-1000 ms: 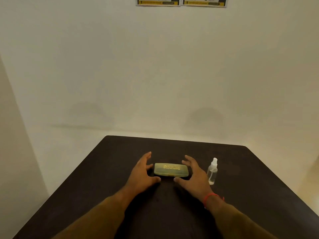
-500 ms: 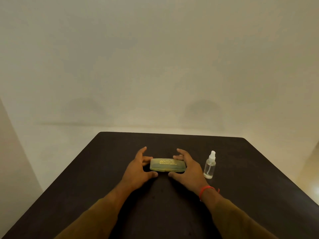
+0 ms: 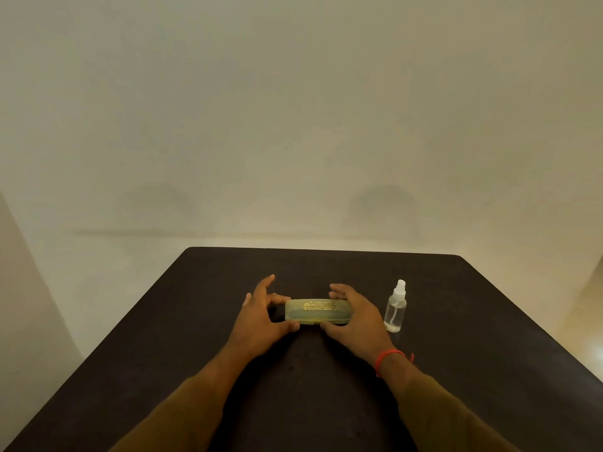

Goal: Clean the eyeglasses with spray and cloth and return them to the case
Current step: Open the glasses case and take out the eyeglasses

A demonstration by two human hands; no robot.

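Note:
A closed, translucent yellow-green eyeglass case (image 3: 315,312) with gold lettering lies at the middle of the dark table (image 3: 473,353). My left hand (image 3: 259,321) grips its left end, thumb at the front corner, a finger at the back, index finger raised. My right hand (image 3: 355,316) wraps the right end, fingers behind and thumb in front. A small clear spray bottle (image 3: 395,309) with a white nozzle stands upright just right of my right hand. The eyeglasses and cloth are not visible.
The table's far edge (image 3: 319,251) lies beyond the case, near a plain pale wall. Bare dark tabletop surrounds the case to the left and in front. A red thread band (image 3: 388,357) circles my right wrist.
Both hands moved inward from beside the case and closed on its two ends. The view has tilted downward. The spray bottle has stayed in place.

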